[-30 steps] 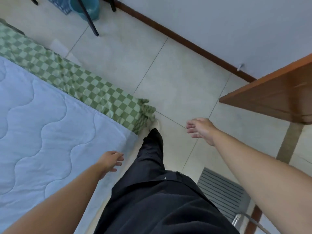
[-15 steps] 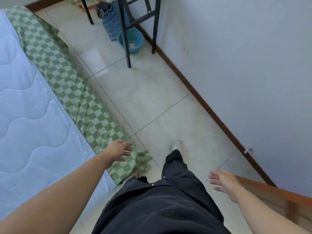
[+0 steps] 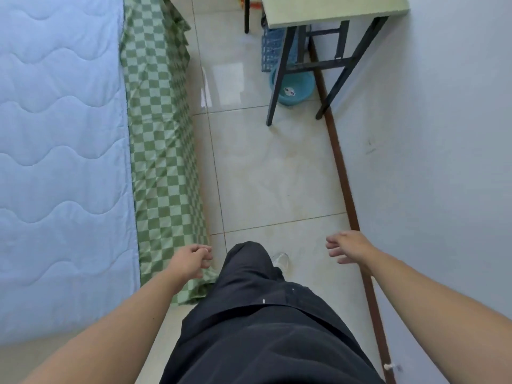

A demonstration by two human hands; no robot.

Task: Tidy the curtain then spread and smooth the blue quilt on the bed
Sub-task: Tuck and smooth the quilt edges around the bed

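The pale blue quilt [image 3: 61,167], stitched in wavy lines, lies flat over the bed on the left. A green checked sheet [image 3: 163,162] hangs down the bed's side beside it. My left hand [image 3: 191,261] hovers over the sheet's near corner with fingers loosely curled and holds nothing. Over the floor tiles near the wall, my right hand [image 3: 349,248] is held out empty with its fingers apart. No curtain is in view.
A black-legged table [image 3: 332,9] stands ahead against the right wall [image 3: 443,162], with a teal basin [image 3: 293,87] and a blue basket [image 3: 273,48] under it. My dark trouser leg [image 3: 249,273] is mid-step in the tiled aisle between bed and wall.
The view has swung so the aisle and bed now run straight ahead. Both hands stayed empty; my left hand moved from the quilt's corner to the checked sheet's corner.
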